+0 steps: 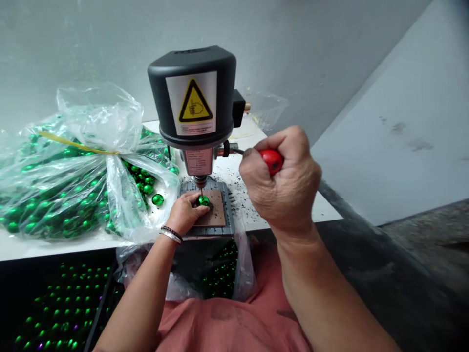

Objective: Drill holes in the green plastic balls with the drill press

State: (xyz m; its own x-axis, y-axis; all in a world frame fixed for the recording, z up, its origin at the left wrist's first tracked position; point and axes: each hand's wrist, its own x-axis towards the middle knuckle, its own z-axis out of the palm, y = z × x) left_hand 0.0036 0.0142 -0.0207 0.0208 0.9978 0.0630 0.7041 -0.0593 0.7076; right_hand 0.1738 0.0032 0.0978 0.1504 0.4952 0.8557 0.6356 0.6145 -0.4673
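Grey wall (pixel 278 49) behind; in front of it, a white desk (pixel 304 208) carrying the work. Largest item on the desk: a clear plastic bag (pixel 98 107), gathered at the neck by a yellow tie, packed with shiny green balls and lying to the person's left. Below the desk edge on that same side, a dark tray (pixel 22 283) with more green balls in rows, a few purple glints among them. Next in size, a bench drill press (pixel 196 139), dark housing upright, warning label with a yellow triangle facing the person; its grey base plate (pixel 229 215) sits near the front edge of the desk. Person wears a salmon-coloured shirt (pixel 227 322), partly stained. Right hand (pixel 282 181) raised beside the press, fingers clenched round a red knob (pixel 271 161) at the end of the feed lever. Left hand (pixel 185 212) low on the base, thumb and fingers grasping a green ball from its side. Under that hand, a flat brown board (pixel 216 215) lies on the base plate. The held green ball (pixel 204 200) rests on the board directly beneath the chuck; a second, loose ball (pixel 158 199) lies on the desk between bag and base. On the left wrist, two bracelets (pixel 171 234), one dark, one silvery. Thin drill bit (pixel 202 192) points down at the held ball; whether it has entered, I cannot tell. Smallest: dark shavings (pixel 238 190) scattered over board and desk, thickest near the base.
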